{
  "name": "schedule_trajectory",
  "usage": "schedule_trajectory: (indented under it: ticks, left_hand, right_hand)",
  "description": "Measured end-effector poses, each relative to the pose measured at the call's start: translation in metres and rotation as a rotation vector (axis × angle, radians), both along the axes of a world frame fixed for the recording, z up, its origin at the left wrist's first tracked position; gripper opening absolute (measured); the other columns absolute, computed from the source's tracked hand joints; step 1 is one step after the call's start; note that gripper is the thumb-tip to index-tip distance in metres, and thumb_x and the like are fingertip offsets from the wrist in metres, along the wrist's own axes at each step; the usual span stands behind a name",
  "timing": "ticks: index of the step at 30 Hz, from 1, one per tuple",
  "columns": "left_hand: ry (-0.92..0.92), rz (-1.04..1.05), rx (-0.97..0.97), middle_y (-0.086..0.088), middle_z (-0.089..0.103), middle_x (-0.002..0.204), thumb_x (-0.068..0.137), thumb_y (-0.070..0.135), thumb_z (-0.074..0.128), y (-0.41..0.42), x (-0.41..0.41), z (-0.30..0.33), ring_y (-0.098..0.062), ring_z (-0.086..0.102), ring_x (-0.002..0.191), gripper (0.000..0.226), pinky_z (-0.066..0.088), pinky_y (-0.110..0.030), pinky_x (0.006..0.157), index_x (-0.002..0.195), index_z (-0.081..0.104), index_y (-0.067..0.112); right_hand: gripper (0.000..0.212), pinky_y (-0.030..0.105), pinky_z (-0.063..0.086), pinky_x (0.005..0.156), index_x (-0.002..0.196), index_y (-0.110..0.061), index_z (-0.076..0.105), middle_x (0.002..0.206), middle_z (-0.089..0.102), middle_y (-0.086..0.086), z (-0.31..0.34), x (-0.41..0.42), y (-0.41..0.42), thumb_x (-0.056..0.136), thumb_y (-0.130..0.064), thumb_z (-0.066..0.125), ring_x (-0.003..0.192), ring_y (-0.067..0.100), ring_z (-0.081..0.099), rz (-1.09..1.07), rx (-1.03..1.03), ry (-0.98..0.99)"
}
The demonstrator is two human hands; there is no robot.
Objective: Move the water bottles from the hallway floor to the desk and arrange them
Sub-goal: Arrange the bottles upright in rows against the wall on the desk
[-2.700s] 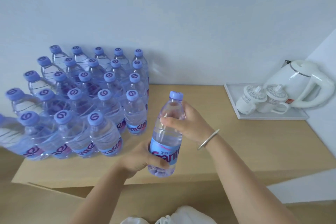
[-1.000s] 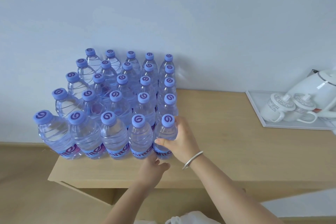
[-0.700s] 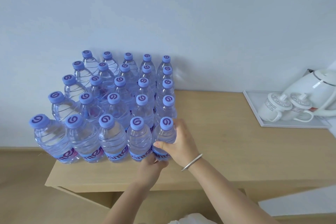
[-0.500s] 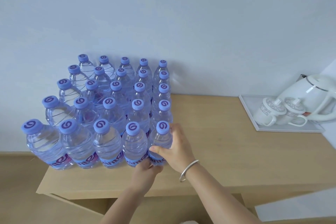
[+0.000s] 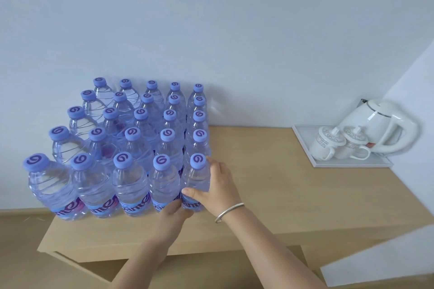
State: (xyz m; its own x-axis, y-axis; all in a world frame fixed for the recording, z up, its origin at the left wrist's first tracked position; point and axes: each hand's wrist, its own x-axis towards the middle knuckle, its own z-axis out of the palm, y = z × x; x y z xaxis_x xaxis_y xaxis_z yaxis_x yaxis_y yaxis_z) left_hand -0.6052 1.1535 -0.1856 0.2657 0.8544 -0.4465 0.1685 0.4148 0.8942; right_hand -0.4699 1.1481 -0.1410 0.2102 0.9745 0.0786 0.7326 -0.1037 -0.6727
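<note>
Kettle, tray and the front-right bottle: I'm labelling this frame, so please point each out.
kettle (image 5: pixel 373 122), head view, on its white body.
tray (image 5: pixel 303 135), head view, on its bare left rim.
front-right bottle (image 5: pixel 198 161), head view, on its blue cap.

The right hand (image 5: pixel 220 185) wraps the front-right bottle (image 5: pixel 196 183), thumb across its front and fingers (image 5: pixel 212 164) behind, by the cap. The left hand (image 5: pixel 175 214) touches its base from the front. The other bottles (image 5: pixel 131 138) stand in rows left of and beyond the fingers on the tabletop (image 5: pixel 270 190). Well right of the fingers, a tray (image 5: pixel 303 138) holds two cups (image 5: pixel 338 142) and a kettle (image 5: pixel 378 122).
</note>
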Motion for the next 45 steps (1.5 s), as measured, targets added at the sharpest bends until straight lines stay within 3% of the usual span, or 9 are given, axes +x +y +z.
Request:
schedule_trajectory:
  ticks: [3, 8, 17, 24, 28, 31, 36, 41, 45]
  left_hand:
    - [-0.007, 0.065, 0.009, 0.002, 0.057, 0.081, 0.088, 0.009, 0.059, -0.005, -0.007, -0.002, -0.016, 0.049, 0.083, 0.016, 0.040, -0.032, 0.078, 0.077, 0.062, 0.020]
    - [-0.028, 0.171, -0.084, -0.003, 0.062, 0.099, 0.089, 0.013, 0.061, -0.033, -0.027, -0.001, -0.017, 0.057, 0.097, 0.015, 0.042, -0.032, 0.086, 0.104, 0.061, 0.014]
    - [0.085, 0.397, -0.111, -0.007, 0.065, 0.089, 0.089, 0.010, 0.062, -0.061, -0.148, 0.010, -0.022, 0.061, 0.085, 0.018, 0.045, -0.031, 0.078, 0.106, 0.064, 0.005]
    - [0.278, 0.456, 0.033, -0.012, 0.058, 0.124, 0.079, 0.019, 0.075, 0.000, -0.225, 0.011, -0.026, 0.057, 0.109, 0.069, 0.044, -0.040, 0.096, 0.138, 0.042, 0.006]
    - [0.328, 0.366, 0.061, -0.011, 0.037, 0.146, 0.073, 0.029, 0.081, 0.052, -0.240, 0.008, -0.021, 0.048, 0.118, 0.098, 0.037, -0.031, 0.090, 0.149, 0.020, 0.020]
    - [0.269, 0.282, 0.063, -0.012, 0.028, 0.152, 0.070, 0.023, 0.084, 0.083, -0.243, 0.001, -0.023, 0.040, 0.131, 0.105, 0.035, -0.031, 0.092, 0.150, 0.016, 0.025]
    - [0.141, 0.070, 0.128, 0.002, 0.065, 0.119, 0.049, 0.027, 0.085, 0.106, -0.241, -0.007, -0.021, 0.059, 0.113, 0.085, 0.047, -0.041, 0.097, 0.127, 0.052, 0.027]
    - [0.098, 0.033, 0.136, 0.002, 0.070, 0.106, 0.048, 0.024, 0.085, 0.114, -0.236, -0.012, -0.019, 0.066, 0.100, 0.074, 0.051, -0.042, 0.090, 0.116, 0.058, 0.026]
    - [0.092, 0.034, 0.130, 0.004, 0.071, 0.104, 0.046, 0.026, 0.086, 0.115, -0.237, -0.016, -0.018, 0.066, 0.097, 0.074, 0.052, -0.036, 0.084, 0.114, 0.058, 0.026]
  right_hand:
    - [0.085, 0.024, 0.033, 0.096, 0.140, -0.018, 0.028, 0.132, 0.039, 0.000, 0.001, 0.005, -0.018, 0.073, -0.049, 0.071, 0.122, 0.021, 0.036, 0.003, -0.003, -0.032]
    - [0.078, 0.021, 0.030, 0.098, 0.143, -0.018, 0.024, 0.136, 0.035, 0.001, 0.000, 0.020, -0.053, 0.080, -0.035, 0.067, 0.128, 0.018, 0.034, -0.023, -0.029, 0.006]
    - [0.075, 0.025, 0.036, 0.087, 0.141, -0.020, 0.028, 0.137, 0.036, 0.003, -0.026, 0.001, -0.089, 0.080, -0.030, 0.070, 0.119, 0.018, 0.046, -0.116, -0.192, 0.166]
    - [0.085, 0.032, 0.038, 0.096, 0.143, -0.017, 0.024, 0.141, 0.033, 0.004, -0.030, -0.021, -0.059, 0.076, -0.031, 0.074, 0.124, 0.021, 0.043, -0.176, -0.204, 0.164]
    - [0.065, 0.018, 0.039, 0.070, 0.114, -0.024, 0.039, 0.114, 0.051, -0.004, -0.033, -0.037, -0.025, 0.065, -0.023, 0.082, 0.088, 0.007, 0.053, -0.273, -0.164, 0.270]
    - [0.068, 0.025, 0.042, 0.072, 0.109, -0.027, 0.035, 0.107, 0.058, -0.005, -0.040, -0.043, -0.009, 0.062, -0.022, 0.084, 0.089, 0.014, 0.058, -0.372, -0.149, 0.340]
    - [0.070, 0.028, 0.041, 0.071, 0.106, -0.030, 0.032, 0.099, 0.058, -0.007, -0.044, -0.048, -0.001, 0.060, -0.022, 0.085, 0.085, 0.018, 0.058, -0.469, -0.138, 0.308]
    - [0.059, 0.027, 0.039, 0.059, 0.104, -0.024, 0.036, 0.092, 0.060, -0.003, -0.047, -0.047, 0.000, 0.066, -0.019, 0.081, 0.075, 0.018, 0.057, -0.523, -0.127, 0.247]
    - [0.061, 0.031, 0.044, 0.068, 0.113, -0.017, 0.042, 0.092, 0.062, -0.002, -0.049, -0.046, 0.001, 0.066, -0.020, 0.081, 0.079, 0.025, 0.062, -0.544, -0.125, 0.213]
